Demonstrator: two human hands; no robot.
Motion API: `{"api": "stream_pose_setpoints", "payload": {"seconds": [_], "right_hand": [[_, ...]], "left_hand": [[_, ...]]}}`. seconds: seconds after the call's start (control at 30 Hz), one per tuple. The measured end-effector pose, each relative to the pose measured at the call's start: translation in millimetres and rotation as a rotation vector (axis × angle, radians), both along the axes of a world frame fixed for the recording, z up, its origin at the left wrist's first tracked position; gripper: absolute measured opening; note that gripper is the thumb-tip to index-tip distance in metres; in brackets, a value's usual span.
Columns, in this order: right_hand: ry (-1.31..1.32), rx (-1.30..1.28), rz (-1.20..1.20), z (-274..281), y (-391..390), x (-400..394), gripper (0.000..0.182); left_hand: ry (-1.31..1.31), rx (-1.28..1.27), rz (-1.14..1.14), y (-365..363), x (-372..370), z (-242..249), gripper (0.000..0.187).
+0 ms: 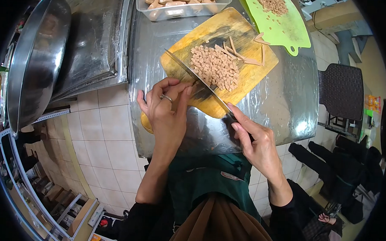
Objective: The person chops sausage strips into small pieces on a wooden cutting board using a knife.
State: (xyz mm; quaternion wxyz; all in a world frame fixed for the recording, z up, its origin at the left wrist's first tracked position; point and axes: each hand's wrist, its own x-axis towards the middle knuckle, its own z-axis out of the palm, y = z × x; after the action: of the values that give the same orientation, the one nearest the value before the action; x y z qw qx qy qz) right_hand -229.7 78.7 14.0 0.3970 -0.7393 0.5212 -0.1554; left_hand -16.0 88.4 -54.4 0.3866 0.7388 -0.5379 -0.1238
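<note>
Cubes (216,68) on board (247,35); knife (196,80) before them; tub (182,7) behind

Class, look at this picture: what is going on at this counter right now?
A person is dicing food on a wooden cutting board. The right hand grips the handle of a large knife, whose blade lies across the board. The left hand rests at the board's near edge, fingers touching the blade. A pile of small cubes and a few uncut strips sit on the board.
</note>
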Motion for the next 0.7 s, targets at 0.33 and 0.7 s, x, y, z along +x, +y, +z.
{"api": "stream_pose_setpoints", "payload": {"seconds": [0.33,0.7], "right_hand": [[-0.02,0.042,-0.053,7,13,-8,0.044],[-0.055,0.097,0.008,13,28,-11,0.045]], "left_hand": [[0.261,-0.058,0.026,16,22,8,0.014],[-0.097,0.003,-0.024,30,19,7,0.018]]}}
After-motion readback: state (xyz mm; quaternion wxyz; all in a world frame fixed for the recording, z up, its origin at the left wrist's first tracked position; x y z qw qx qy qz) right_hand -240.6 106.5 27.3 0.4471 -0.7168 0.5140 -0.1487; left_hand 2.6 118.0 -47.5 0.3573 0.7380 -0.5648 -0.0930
